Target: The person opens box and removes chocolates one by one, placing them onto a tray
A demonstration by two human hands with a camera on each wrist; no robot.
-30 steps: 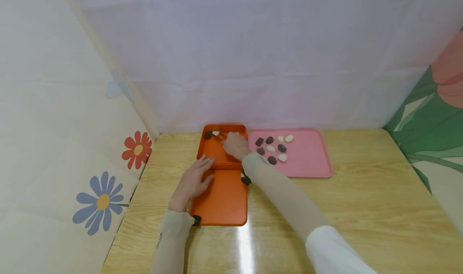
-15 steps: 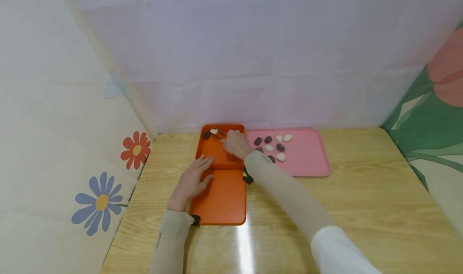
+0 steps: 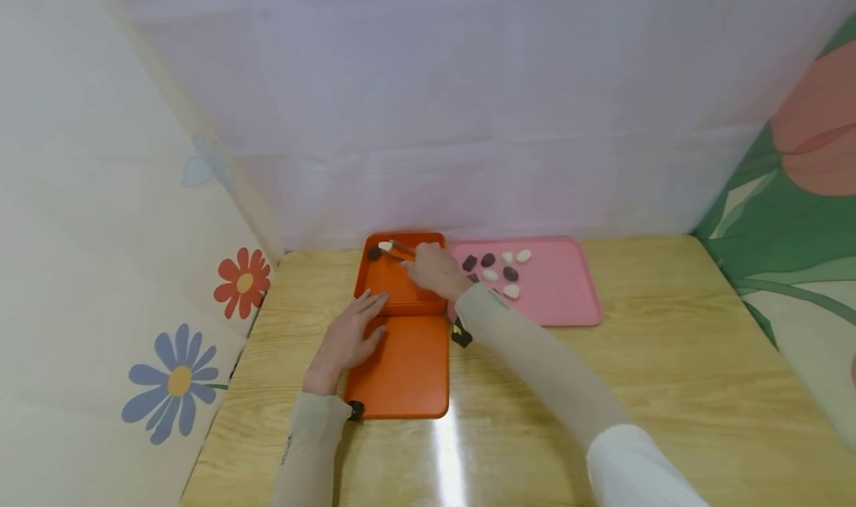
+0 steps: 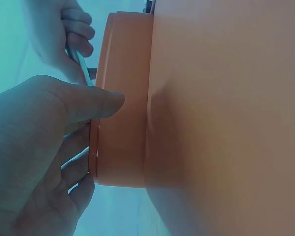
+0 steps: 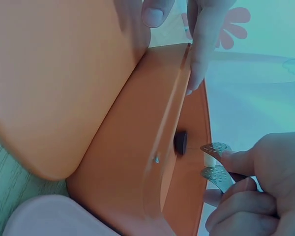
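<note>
The right hand (image 3: 435, 270) is curled round a pair of tongs (image 5: 217, 164) over the far half of the open orange box (image 3: 401, 321), their perforated tips closed on a white piece (image 3: 385, 246) in the box's far left corner, just beside a dark piece (image 3: 373, 253). The left hand (image 3: 344, 340) lies with fingers straight on the box's left edge, thumb against its wall, gripping nothing. Right of the box, touching it, a pink tray (image 3: 568, 299) holds more dark and white pieces. Both rest on a wooden table (image 3: 669, 388)
</note>
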